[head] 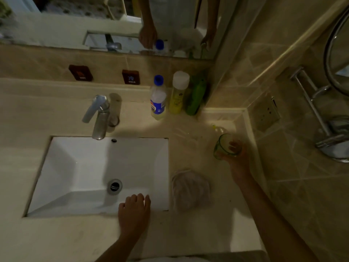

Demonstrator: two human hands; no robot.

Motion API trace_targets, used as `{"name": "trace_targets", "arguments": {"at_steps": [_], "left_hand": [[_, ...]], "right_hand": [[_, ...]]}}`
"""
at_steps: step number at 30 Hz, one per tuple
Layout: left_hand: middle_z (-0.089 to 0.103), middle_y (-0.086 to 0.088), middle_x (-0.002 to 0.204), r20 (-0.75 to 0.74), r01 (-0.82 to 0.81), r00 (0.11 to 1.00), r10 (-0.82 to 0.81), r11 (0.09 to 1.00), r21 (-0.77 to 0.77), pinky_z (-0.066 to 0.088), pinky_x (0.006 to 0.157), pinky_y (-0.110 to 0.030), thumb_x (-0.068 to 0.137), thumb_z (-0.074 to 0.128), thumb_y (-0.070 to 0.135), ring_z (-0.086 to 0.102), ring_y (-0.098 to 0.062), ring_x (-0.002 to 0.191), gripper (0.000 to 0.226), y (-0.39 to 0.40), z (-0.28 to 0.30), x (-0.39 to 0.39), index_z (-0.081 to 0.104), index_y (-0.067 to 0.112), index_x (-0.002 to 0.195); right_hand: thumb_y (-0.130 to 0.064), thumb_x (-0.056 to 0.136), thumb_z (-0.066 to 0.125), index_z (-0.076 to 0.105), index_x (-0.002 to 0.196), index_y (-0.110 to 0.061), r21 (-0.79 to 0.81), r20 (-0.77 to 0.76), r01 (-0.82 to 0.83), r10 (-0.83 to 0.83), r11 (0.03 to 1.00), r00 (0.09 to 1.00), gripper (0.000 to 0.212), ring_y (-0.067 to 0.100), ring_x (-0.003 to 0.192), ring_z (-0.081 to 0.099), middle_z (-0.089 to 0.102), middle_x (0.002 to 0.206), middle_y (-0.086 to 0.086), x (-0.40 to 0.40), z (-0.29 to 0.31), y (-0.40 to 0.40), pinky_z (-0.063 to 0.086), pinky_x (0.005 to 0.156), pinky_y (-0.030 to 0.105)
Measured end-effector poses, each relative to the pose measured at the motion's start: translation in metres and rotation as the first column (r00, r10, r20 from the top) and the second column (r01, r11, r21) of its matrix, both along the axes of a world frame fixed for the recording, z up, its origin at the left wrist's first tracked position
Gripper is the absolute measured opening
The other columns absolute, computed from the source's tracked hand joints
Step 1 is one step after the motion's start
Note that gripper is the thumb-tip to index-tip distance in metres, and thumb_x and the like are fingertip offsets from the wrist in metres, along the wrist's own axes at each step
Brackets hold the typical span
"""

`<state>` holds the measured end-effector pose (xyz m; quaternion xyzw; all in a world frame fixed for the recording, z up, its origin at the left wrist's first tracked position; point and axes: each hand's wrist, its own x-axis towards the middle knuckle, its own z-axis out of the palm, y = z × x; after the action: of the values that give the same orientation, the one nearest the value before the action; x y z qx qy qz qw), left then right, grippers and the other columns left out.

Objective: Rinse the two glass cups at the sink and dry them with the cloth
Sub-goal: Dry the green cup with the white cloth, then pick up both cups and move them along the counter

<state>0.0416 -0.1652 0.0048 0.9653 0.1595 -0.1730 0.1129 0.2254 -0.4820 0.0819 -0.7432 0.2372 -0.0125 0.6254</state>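
Observation:
My right hand (238, 157) grips a green-tinted glass cup (223, 145) over the counter, right of the sink. A second clear glass cup (114, 108) stands upright behind the faucet (98, 116). The pale crumpled cloth (190, 188) lies on the counter just right of the white sink (62, 167). My left hand (135, 212) rests flat on the sink's front rim, holding nothing. No water runs from the faucet.
Three bottles stand at the back of the counter: one with a blue cap (158, 98), a yellow one (178, 93), a green one (196, 95). A mirror (113, 23) hangs above. The tiled wall on the right carries a socket (266, 114) and a metal rack (321, 118).

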Motion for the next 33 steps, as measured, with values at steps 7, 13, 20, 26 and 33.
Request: {"name": "trace_targets", "arguments": {"at_steps": [7,13,20,26,33], "left_hand": [[0.060,0.003,0.073,0.054,-0.020,0.998,0.019,1.000,0.016,0.046,0.064,-0.035,0.091,0.024,0.049,0.060,-0.021,0.074,0.048,-0.006,0.002,0.002,0.062,0.023,0.079],[0.061,0.002,0.071,0.059,-0.032,0.998,0.032,0.999,0.004,0.048,0.063,-0.036,0.091,0.023,0.047,0.060,-0.022,0.072,0.049,-0.007,0.007,0.003,0.063,0.021,0.078],[0.058,0.002,0.065,0.121,-0.015,0.993,0.012,1.000,0.024,0.041,0.055,-0.032,0.090,0.030,0.043,0.058,-0.021,0.064,0.042,-0.007,0.006,0.002,0.061,0.021,0.072],[0.057,0.002,0.064,0.110,-0.024,0.994,0.023,1.000,0.004,0.045,0.054,-0.032,0.090,0.030,0.043,0.058,-0.021,0.062,0.042,-0.007,0.006,0.002,0.060,0.021,0.071],[0.054,0.004,0.065,0.088,-0.068,0.994,0.071,0.997,-0.029,0.039,0.055,-0.031,0.095,0.043,0.035,0.056,-0.019,0.064,0.029,-0.009,0.010,0.003,0.058,0.023,0.073]], "right_hand": [[0.003,0.058,0.091,0.055,0.132,-0.013,-0.069,-0.037,0.025,-0.027,0.997,0.999,0.083,0.023,0.124,0.055,0.059,0.133,0.003,0.032,-0.015,-0.008,0.052,0.096,0.042],[0.003,0.057,0.091,0.049,0.139,-0.013,-0.080,-0.054,0.030,-0.034,0.996,0.998,0.094,0.021,0.128,0.054,0.058,0.138,0.002,0.041,-0.017,-0.009,0.051,0.102,0.046],[0.011,0.059,0.088,0.044,0.141,-0.004,-0.101,-0.031,0.000,-0.003,0.995,1.000,0.094,0.027,0.131,0.052,0.055,0.141,0.010,0.034,-0.019,-0.010,0.050,0.101,0.040],[0.017,0.060,0.083,0.044,0.142,-0.006,-0.011,-0.036,0.004,-0.005,1.000,0.999,0.094,0.026,0.133,0.050,0.053,0.143,0.009,0.031,-0.020,-0.010,0.051,0.096,0.037],[0.011,0.061,0.088,0.046,0.142,-0.012,-0.069,-0.076,-0.005,0.000,0.998,0.997,0.094,0.030,0.128,0.054,0.055,0.140,0.012,0.026,-0.012,-0.011,0.052,0.099,0.045]]}}
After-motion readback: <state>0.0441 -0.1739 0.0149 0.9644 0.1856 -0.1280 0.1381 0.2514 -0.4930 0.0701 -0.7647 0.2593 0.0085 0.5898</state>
